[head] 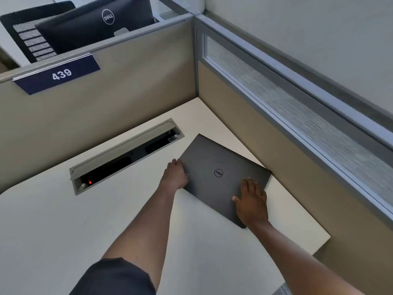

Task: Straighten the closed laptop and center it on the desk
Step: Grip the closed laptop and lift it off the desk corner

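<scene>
A closed dark grey laptop (223, 177) lies flat on the white desk (63, 231), turned at a slant to the desk edges and sitting off toward the right rear corner, near the tan partition (276, 167). The left hand (175, 175) grips the laptop's left edge, fingers curled around the rim and out of sight beneath it. The right hand (252, 204) rests palm down on the lid near its right front corner, fingers spread and pressing flat. Just left of the laptop, a cable tray (125, 154) set into the desk stands open, a small red light glowing inside. A blue plate (58, 74) on the rear partition reads 439.
</scene>
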A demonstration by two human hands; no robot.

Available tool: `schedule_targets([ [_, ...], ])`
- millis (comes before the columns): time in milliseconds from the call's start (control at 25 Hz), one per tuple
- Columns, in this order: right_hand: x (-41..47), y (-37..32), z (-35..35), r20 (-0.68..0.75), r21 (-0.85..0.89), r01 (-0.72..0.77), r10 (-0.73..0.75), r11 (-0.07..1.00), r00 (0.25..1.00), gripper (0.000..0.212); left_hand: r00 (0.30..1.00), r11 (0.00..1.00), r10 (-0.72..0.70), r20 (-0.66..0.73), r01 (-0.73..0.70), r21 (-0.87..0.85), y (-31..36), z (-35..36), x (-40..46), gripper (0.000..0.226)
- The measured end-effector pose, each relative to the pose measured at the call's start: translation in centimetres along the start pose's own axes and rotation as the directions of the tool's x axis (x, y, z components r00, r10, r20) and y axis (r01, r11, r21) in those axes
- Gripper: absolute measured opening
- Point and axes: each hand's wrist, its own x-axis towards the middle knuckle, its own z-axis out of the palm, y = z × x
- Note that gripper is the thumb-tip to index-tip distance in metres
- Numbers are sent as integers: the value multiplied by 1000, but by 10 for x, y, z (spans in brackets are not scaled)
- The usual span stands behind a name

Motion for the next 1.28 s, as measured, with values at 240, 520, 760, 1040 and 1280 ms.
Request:
schedule_targets([
  [240,-1,6,4,34,134,-300,299,944,954,84,999,999,-30,34,30,-27,-5,5,9,62],
  [520,11,7,8,132,424,-423,408,801,904,99,999,997,-52,-7,52,-55,-7,13,17,49],
  [760,27,14,7,212,531,-546,522,648,826,85,995,990,-96,8,96,-100,-8,17,28,52],
  [1040,35,21,11,274,586,-593,553,553,787,90,962,954,-266,56,271,-130,-9,9,47,46],
  [1280,34,38,10,270,663,-530,492,528,828,85,934,904,-336,119,356,-238,-24,12,46,43],
])
